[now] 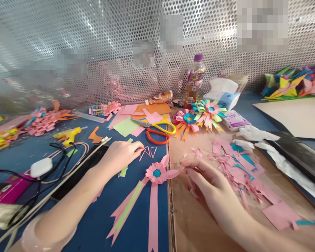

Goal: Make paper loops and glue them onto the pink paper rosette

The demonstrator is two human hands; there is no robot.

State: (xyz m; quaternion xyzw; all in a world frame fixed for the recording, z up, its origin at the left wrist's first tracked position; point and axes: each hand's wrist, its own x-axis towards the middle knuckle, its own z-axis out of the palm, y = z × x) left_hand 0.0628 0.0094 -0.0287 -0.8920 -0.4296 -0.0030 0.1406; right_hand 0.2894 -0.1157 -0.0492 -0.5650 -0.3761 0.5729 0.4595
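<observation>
A pink paper rosette with a teal centre lies on the blue table, long pink and green ribbon tails trailing toward me. My right hand rests on the brown board, fingers stretched out flat, their tips touching a pink petal at the rosette's right side. My left hand is curled, its fingertips pinching a small folded pink paper loop that lies with other loops just above the rosette.
Scissors with yellow and orange handles lie on coloured paper sheets behind. Finished paper flowers, a bottle and a tissue pack stand farther back. Pink scraps pile at right. A yellow glue gun, cables and a stick lie left.
</observation>
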